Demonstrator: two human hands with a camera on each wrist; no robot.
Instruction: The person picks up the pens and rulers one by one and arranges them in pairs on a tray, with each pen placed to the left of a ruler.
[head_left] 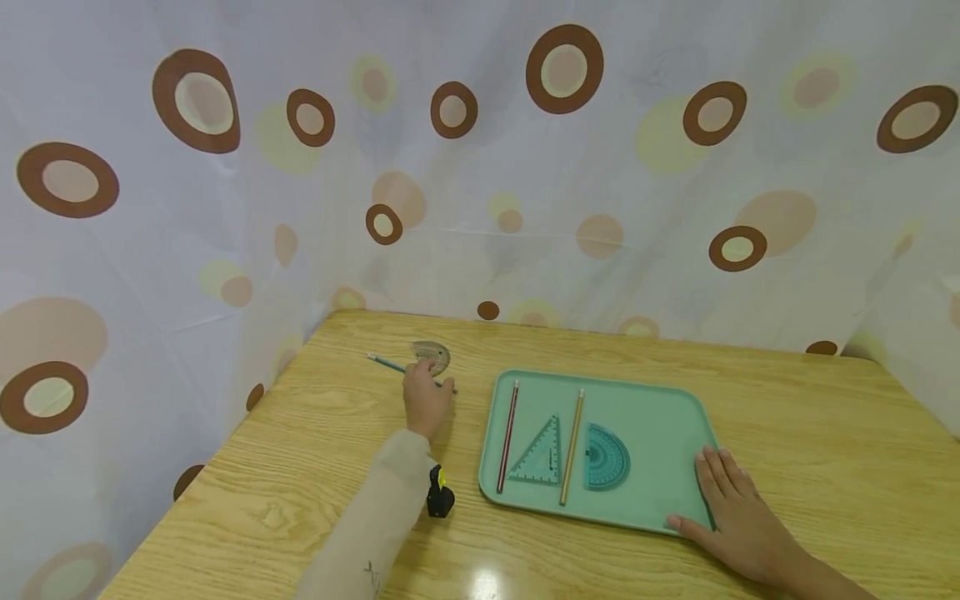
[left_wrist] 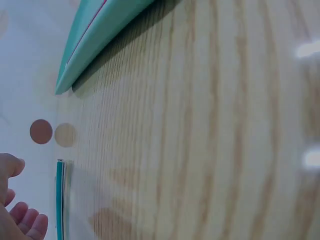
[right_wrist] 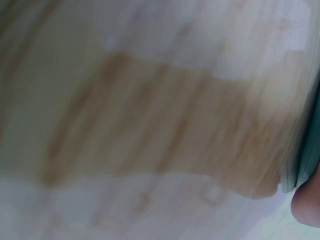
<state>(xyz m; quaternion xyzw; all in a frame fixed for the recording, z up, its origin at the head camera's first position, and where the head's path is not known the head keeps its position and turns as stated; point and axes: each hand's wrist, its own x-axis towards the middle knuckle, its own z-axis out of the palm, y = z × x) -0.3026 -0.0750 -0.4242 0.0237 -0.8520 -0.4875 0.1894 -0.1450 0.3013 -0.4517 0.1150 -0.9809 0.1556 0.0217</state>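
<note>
Over a teal pencil lying on the table at the left, my left hand hovers with its fingers loosely bent. In the left wrist view a gap shows between the fingertips and the pencil. A clear protractor lies just beyond that hand. My right hand rests on the right rim of a green tray, fingers straight and thumb on the near edge. The tray holds a red pencil, a set square, a yellow pencil and a teal protractor.
The wooden table carries everything. A patterned cloth hangs along its back and sides. Below the left sleeve shows a small black object with a yellow mark, at the wrist.
</note>
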